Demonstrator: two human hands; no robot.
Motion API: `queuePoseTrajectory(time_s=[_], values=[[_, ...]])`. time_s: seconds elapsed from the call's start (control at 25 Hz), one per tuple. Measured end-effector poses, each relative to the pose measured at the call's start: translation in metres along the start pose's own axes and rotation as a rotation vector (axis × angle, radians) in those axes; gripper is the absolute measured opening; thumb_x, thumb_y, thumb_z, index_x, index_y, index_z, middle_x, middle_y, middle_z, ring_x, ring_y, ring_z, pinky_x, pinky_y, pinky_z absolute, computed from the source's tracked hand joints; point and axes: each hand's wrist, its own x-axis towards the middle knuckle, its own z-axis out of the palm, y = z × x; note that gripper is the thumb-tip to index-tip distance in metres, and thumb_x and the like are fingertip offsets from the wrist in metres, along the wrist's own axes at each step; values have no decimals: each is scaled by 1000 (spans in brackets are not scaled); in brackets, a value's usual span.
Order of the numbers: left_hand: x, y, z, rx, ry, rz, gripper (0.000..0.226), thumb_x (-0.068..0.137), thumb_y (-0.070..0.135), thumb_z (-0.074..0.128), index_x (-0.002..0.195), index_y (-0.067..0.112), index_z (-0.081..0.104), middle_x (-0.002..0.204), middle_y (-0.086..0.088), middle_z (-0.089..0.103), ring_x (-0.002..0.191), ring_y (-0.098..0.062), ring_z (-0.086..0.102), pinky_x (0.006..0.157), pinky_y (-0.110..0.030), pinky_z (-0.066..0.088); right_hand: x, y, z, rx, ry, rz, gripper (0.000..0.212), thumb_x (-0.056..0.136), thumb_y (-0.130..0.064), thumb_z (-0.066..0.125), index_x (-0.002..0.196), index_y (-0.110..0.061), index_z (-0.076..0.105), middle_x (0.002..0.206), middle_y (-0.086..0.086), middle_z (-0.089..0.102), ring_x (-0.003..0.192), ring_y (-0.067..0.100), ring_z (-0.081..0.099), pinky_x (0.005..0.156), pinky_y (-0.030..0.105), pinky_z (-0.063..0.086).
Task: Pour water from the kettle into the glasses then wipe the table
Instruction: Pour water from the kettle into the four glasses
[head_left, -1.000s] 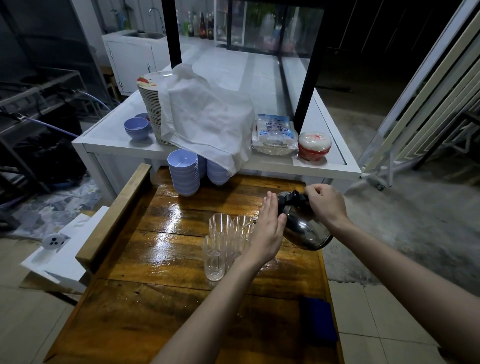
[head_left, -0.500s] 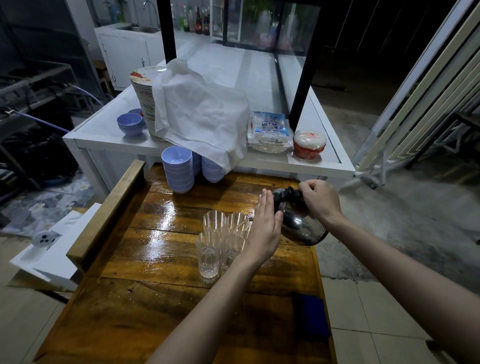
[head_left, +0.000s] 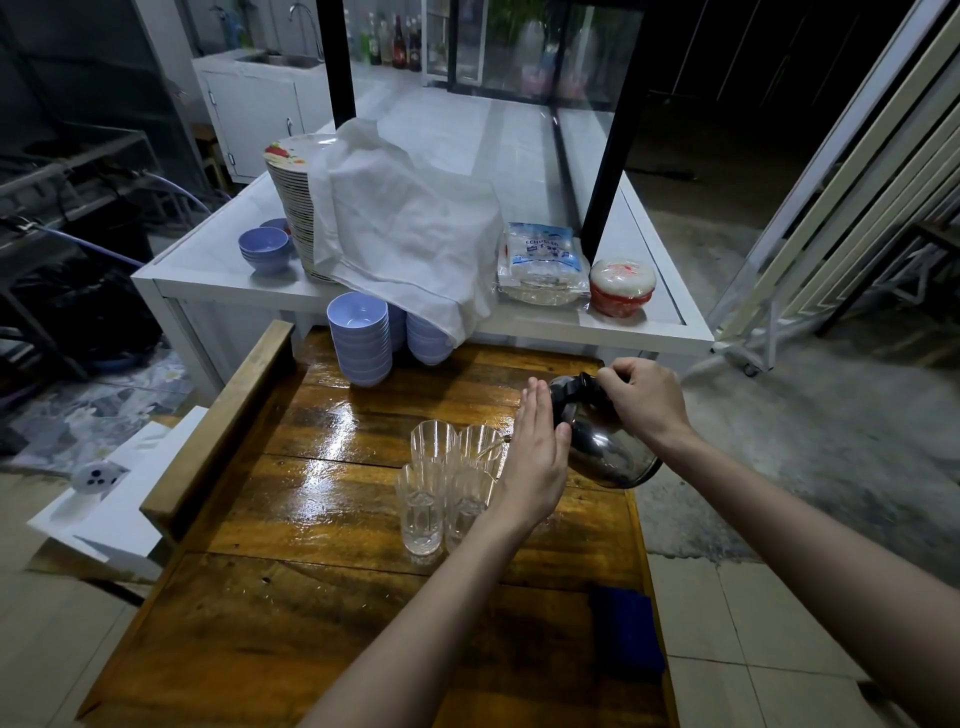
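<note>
We're tilting the kettle (head_left: 605, 449) over the glasses (head_left: 423, 501), right hand (head_left: 644, 400) curling tight round its handle, left hand (head_left: 535, 462) flat, fingers straight, resting against its side.

Left hand (head_left: 535, 457): seen at centre frame, held flat, fingers straight and pressed together, tips pointed toward the top of the frame. The back of the hand is turned left and the palm right. The thumb is laid against the side of the kettle (head_left: 608, 452). Left forearm: bare, brought in from the bottom edge and angled up and right to the wrist.

Right hand (head_left: 644, 400): seen just right of centre, knuckles up, fingers curled round the kettle's dark handle. The wrist is bent downward. Right forearm: bare, brought in from the lower right edge and angled up and left.
</note>
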Motion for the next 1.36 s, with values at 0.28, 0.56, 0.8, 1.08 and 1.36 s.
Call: queuePoseTrajectory(time_s=[0.28,0.56,0.8,1.08,1.36], values=[[0,0,-1,-4,-4,-3,57,104,29,24,152,17,-4,161,3,-10,146,-5,-13,120,-26,-4,3,-3,-4,-56,-6,-51,31,81,-33,56,53,-20,58,56,4,60,65,27,59,77,46,48],[3,1,-3,-14,13,1,56,104,29,24,152,17,-4,161,2,-9,146,-5,-12,121,-29,-3,8,-6,-4,-53,-11,-54,36,78,-39,53,61,-11,67,58,2,62,66,24,59,78,46,49],[4,2,-4,-10,14,4,56,104,29,24,151,18,-5,161,3,-10,144,-3,-13,121,-28,-3,10,-8,-6,-57,-6,-72,35,78,-40,52,60,-14,67,56,0,59,63,23,57,78,43,47],[7,2,-5,-7,16,3,56,105,30,23,151,18,-6,161,3,-11,145,-4,-13,121,-28,-2,16,-7,-6,-79,-14,-117,38,79,-42,51,64,-13,70,58,2,63,63,22,58,79,43,48],[9,-1,-4,15,21,13,57,104,30,24,152,17,-5,161,2,-9,146,-5,-11,122,-29,0,18,-7,-5,-88,-5,-131,34,78,-41,50,60,-17,66,57,2,61,62,22,57,80,40,43]])
